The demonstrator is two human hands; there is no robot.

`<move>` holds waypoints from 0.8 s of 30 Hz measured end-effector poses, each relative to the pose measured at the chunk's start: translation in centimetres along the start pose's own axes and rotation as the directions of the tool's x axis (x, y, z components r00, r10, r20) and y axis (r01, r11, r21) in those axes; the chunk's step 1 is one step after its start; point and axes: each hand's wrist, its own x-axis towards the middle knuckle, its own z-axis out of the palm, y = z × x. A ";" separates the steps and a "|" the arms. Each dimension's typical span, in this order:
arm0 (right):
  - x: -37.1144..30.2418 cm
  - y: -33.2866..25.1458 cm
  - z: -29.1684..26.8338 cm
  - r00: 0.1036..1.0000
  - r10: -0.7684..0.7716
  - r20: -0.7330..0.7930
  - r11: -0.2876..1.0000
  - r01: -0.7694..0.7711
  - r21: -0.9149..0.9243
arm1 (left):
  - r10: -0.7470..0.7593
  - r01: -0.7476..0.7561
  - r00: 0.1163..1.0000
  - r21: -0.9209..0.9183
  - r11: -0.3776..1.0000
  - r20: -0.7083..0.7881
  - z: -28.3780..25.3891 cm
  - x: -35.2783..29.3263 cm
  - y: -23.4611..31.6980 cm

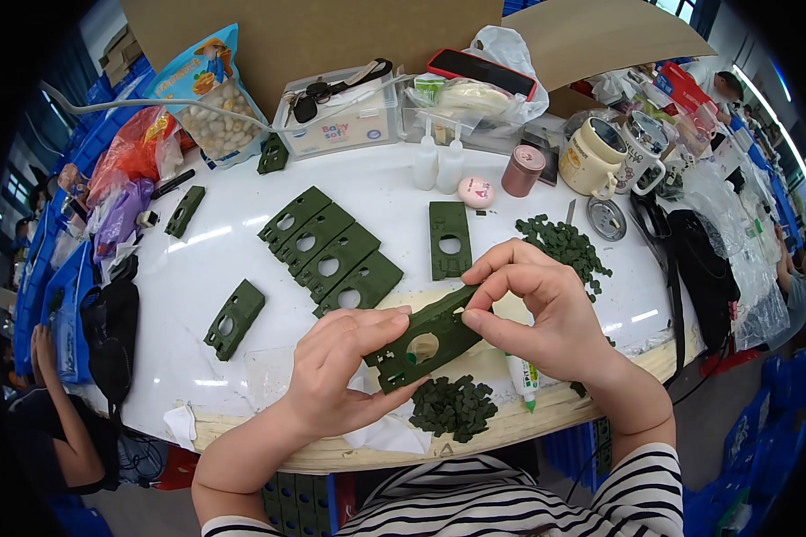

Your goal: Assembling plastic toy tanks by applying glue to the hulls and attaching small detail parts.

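My left hand (345,362) grips a dark green plastic hull plate (443,333) by its near left end, thumb on top and fingers beneath. The plate is tilted and has a large round hole. At its far right corner, the thumb and fingers of my right hand (546,313) are pinched together; anything small between them is hidden. Below the plate lies a heap of small dark green pieces (454,410). A second heap of such pieces (566,246) sits beyond my right hand. Under my right wrist is a white glue bottle (521,380) with a green tip.
Several similar plates (331,246) lie side by side at centre left, with single plates (235,319) around them. Behind stand two squeeze bottles (438,164), a plastic box (340,116) and mugs (594,157). A black strap (672,277) hangs over the right edge.
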 end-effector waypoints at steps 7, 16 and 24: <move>0.0 0.1 0.1 1.000 -0.011 -0.011 1.000 0.010 -0.028 | 0.014 -0.014 1.000 0.008 1.000 0.000 0.1 0.0 -0.1; 0.0 0.1 0.3 0.998 -0.051 -0.027 0.995 0.049 -0.090 | 0.021 -0.021 1.000 0.027 0.999 -0.011 0.1 0.1 0.1; -0.1 0.1 0.5 0.997 -0.067 -0.044 0.992 0.062 -0.111 | 0.022 -0.022 1.000 0.047 0.999 -0.012 0.0 0.2 0.3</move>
